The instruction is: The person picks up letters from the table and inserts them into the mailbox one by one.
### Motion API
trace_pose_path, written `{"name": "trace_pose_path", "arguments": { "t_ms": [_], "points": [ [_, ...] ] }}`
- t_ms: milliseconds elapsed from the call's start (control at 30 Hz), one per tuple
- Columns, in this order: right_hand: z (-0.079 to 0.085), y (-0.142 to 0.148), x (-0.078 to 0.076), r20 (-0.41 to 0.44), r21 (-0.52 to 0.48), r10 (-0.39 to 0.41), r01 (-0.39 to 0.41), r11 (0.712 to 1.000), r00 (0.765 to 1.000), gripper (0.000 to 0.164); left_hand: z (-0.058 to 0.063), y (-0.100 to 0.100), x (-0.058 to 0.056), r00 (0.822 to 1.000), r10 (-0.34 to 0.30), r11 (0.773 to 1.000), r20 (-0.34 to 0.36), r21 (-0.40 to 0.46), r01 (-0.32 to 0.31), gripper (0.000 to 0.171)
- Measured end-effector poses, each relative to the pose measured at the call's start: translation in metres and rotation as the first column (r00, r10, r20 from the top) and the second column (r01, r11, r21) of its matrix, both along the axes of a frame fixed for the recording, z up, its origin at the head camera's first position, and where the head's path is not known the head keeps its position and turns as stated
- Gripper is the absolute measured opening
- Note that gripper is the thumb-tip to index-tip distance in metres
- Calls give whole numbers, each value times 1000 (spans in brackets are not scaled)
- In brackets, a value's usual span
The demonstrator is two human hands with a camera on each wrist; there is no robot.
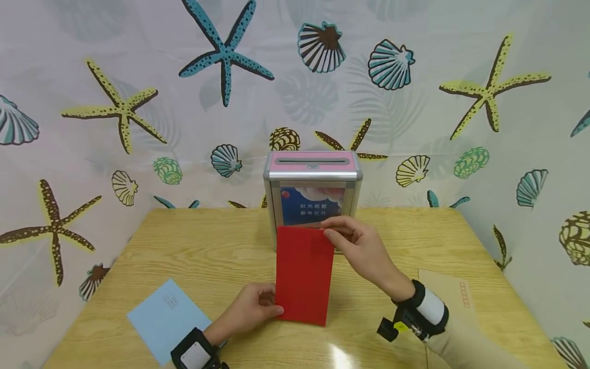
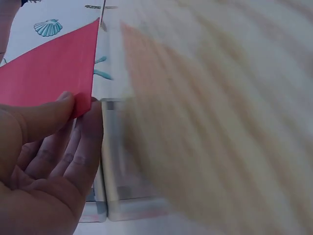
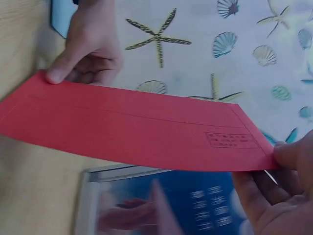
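Note:
A red envelope (image 1: pixel 304 277) is held upright, slightly tilted, in front of a metal-framed box. My left hand (image 1: pixel 255 307) pinches its lower left corner, thumb on the near face. At the upper right corner my right hand (image 1: pixel 361 248) pinches it between thumb and fingers. In the right wrist view the envelope (image 3: pixel 142 125) shows a small printed block near the right hand (image 3: pixel 283 191). The left wrist view has the left hand (image 2: pixel 54 161) gripping a corner. The box (image 1: pixel 315 174) has a pink top with a long slot and a blue picture panel, partly hidden by the envelope.
A light blue envelope (image 1: pixel 168 318) lies on the wooden table (image 1: pixel 207 241) at the left, partly under the left wrist. A brown envelope (image 1: pixel 447 292) lies at the right, partly covered by the right forearm. A patterned cloth (image 1: pixel 295 102) hangs behind.

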State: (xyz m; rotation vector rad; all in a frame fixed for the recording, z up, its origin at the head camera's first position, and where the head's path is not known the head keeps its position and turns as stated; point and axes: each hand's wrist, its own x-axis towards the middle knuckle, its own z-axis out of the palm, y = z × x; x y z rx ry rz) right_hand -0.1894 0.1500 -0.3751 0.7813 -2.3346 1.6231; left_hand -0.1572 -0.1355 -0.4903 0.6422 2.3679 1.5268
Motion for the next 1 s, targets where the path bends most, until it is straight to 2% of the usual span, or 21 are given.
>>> {"name": "trace_pose_path", "arguments": {
  "t_ms": [67, 133, 167, 267, 333, 367, 400, 533, 633, 733, 800, 900, 967, 1000],
  "points": [
    [12, 0, 5, -95, 48, 9, -4, 999, 995, 21, 5, 3, -1, 998, 29, 999, -58, -32, -30, 12],
    [24, 0, 11, -212, 87, 24, -6, 996, 977, 22, 13, 6, -4, 992, 56, 997, -115, -55, -62, 11],
    [31, 1, 14, -280, 100, 31, -3, 995, 960, 23, 17, 7, -5, 988, 66, 995, -141, -61, -75, 11],
    [52, 2, 24, -458, 106, 36, 15, 994, 888, 29, 35, 12, -10, 973, 82, 995, -216, -40, -93, 17],
    [65, 2, 32, -526, 97, 35, 19, 995, 850, 33, 50, 14, -13, 953, 83, 995, -290, -26, -95, 24],
    [71, 3, 36, -554, 92, 34, 20, 996, 832, 34, 57, 16, -15, 937, 86, 995, -338, -22, -99, 28],
    [77, 3, 41, -574, 87, 32, 22, 996, 818, 34, 65, 18, -17, 917, 87, 995, -390, -20, -103, 31],
    [100, 4, 55, -671, 55, 18, 26, 998, 741, 13, 97, 28, -26, 816, 84, 992, -572, -26, -120, 38],
    [115, 3, 61, -741, -11, -3, -8, 1000, 672, 23, 121, 36, -33, 753, 79, 992, -653, -23, -124, 33],
    [126, 2, 65, -782, -96, -21, -88, 991, 622, 20, 143, 41, -37, 685, 80, 991, -724, -15, -131, 25],
    [130, 3, 65, -800, -157, -28, -165, 974, 599, 15, 157, 42, -39, 632, 87, 991, -770, 3, -132, 21],
    [133, 5, 67, -811, -238, -53, -246, 939, 582, 12, 177, 44, -43, 540, 103, 990, -835, 34, -135, 21],
    [133, 6, 68, -822, -275, -85, -261, 925, 563, 11, 188, 46, -46, 488, 115, 989, -865, 56, -134, 22],
    [132, 7, 68, -826, -286, -107, -249, 925, 553, 12, 193, 46, -47, 467, 118, 989, -877, 64, -130, 22]
  ]
}}
